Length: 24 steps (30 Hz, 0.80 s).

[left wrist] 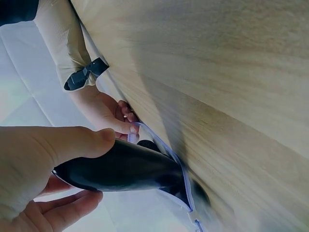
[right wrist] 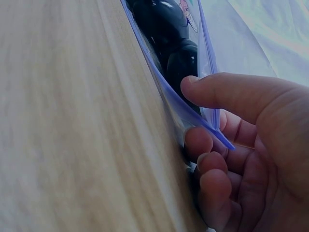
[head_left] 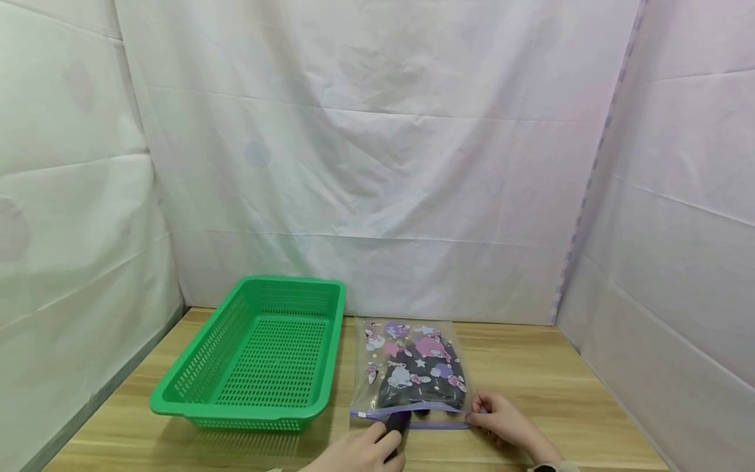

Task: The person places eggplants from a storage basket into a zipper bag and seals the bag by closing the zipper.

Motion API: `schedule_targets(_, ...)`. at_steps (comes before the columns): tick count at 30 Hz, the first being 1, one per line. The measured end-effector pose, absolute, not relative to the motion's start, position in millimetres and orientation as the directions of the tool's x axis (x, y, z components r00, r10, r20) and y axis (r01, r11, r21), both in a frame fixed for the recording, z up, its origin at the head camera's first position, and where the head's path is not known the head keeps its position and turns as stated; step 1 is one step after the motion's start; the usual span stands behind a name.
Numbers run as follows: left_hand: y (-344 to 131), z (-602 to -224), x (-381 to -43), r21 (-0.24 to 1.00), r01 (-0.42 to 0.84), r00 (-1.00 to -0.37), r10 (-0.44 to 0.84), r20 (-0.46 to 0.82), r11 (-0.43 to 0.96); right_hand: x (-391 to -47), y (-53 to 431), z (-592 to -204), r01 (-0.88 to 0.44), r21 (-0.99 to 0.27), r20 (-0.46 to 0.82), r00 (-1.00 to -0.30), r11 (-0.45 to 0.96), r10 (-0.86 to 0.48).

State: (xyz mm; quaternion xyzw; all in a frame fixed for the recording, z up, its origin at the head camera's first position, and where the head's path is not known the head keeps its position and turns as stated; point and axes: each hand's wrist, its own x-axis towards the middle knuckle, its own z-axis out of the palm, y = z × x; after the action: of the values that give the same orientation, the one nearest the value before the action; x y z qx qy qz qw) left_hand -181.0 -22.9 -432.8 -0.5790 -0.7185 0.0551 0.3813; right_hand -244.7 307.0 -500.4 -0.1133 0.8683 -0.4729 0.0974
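Observation:
A clear slider zip bag [head_left: 413, 360] printed with pink, purple and white cartoon figures lies flat on the table, its purple-edged mouth parted toward me. Glossy black rounded things [right wrist: 159, 24] fill much of it. My left hand [head_left: 360, 451] grips a smooth, elongated black thing [left wrist: 120, 166], thumb on one side and fingers on the other. Its far end is inside the bag's mouth, and its exact kind cannot be told. At the mouth's right corner, my right hand [head_left: 501, 423] holds the purple edge [right wrist: 207, 126] between thumb and fingers.
Left of the bag stands a green perforated plastic basket [head_left: 336, 354] with nothing in it. White sheeting [head_left: 377, 164] hangs behind the wooden table [head_left: 531, 367] and along both sides. The slider [head_left: 362, 414] sits at the bag mouth's left end.

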Motion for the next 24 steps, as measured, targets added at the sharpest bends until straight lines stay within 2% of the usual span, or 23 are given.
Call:
schedule_targets(13, -10, -441, -186, -0.526, 0.768, -0.037, 0.844, 0.535, 0.367, -244, 307, -500, -0.108, -0.837, -0.060, -0.956, 0.537, -0.286)
schedule_targets(24, -6, -450, -188, -0.428, 0.801, -0.157, 0.838, 0.523, 0.418, -245, 307, -501, -0.108, -0.836, -0.056, -0.959, 0.538, -0.279)
